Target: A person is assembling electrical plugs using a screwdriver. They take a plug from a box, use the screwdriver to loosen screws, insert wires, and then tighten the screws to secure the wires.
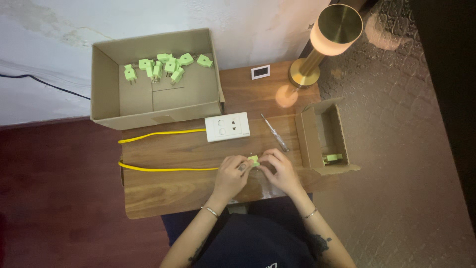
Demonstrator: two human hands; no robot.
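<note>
Left hand (231,171) and right hand (281,169) pinching a small green plug (254,160) between the fingertips, at the end of a yellow cable (163,169), above the wooden table (163,191). Just behind: white socket (227,126), screwdriver (275,132).

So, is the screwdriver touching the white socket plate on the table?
Apart. The head view shows bare wood between the screwdriver and the white socket plate.

large open brown carton (106,89) back-left | small open brown carton (310,141) right | small white-framed dark screen (260,72) behind
</note>
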